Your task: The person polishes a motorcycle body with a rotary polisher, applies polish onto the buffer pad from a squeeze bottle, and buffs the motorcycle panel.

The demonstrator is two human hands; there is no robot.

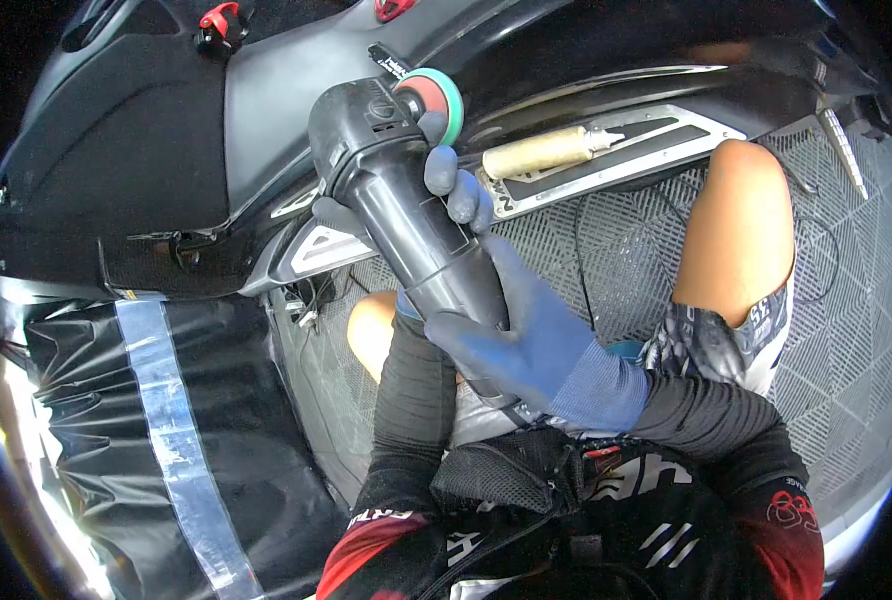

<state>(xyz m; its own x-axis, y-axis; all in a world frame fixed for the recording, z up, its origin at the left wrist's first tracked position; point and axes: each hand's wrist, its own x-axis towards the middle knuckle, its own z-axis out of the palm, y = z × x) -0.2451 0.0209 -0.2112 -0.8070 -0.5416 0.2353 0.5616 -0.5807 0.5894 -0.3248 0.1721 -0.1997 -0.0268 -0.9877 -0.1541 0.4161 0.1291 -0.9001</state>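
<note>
A black polisher [406, 210] lies diagonally in front of my body, its head up and to the left. The round pad [449, 105], green-edged with a reddish part, faces right. My left hand [456, 185] is wrapped round the tool near its head from behind; several gloved fingers show on the right side and one on the left, while the palm is hidden. Lower down, my right hand [536, 335], in a blue-grey glove, is closed round the rear of the body. A bottle [541, 152] with yellowish contents lies on the metal-trimmed sill to the right.
Dark glossy bodywork [586, 55] runs across the top. On the left, a black panel [131, 150] stands above a black sheet [256, 400] with a clear strip [171, 400]. A red-and-black object [223, 27] is at the top left. Cables [581, 260] cross the grey tiled floor [846, 330].
</note>
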